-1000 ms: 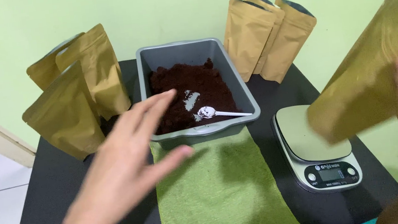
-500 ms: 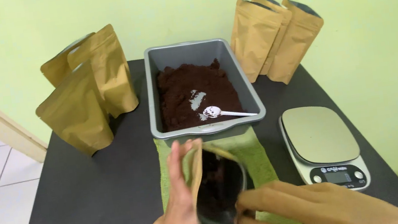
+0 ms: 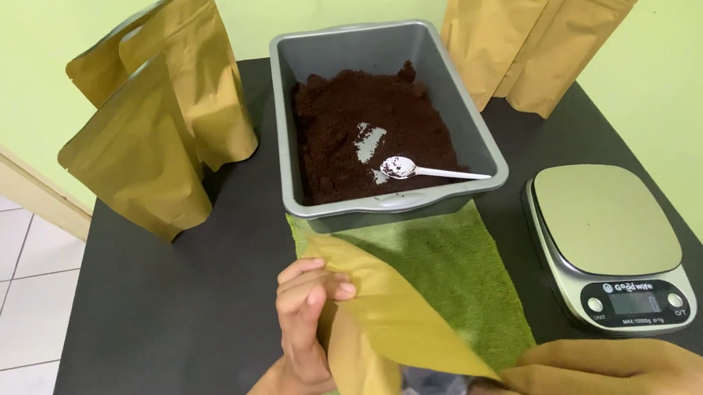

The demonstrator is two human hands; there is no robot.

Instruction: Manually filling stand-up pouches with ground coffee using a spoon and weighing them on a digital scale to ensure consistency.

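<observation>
Black table (image 3: 163, 337) below green wall — grey tray (image 3: 397, 205) of dark grounds beyond hands. Gold pouch (image 3: 384, 318) slanting between them over green towel (image 3: 459, 274): left hand (image 3: 310, 332) pinches upper edge, right hand (image 3: 605, 372) grips lower end — white spoon (image 3: 429, 170) nearer right.

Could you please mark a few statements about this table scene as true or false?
1. Both hands, left hand and right hand, hold the gold pouch. True.
2. The white spoon lies on the kitchen scale. False: it rests in the grey tray, on the dark brown powder.
3. A green cloth lies in front of the tray. True.
4. The scale's platform carries a pouch. False: it is bare.
5. Gold pouches stand on both sides of the tray. True.
</observation>
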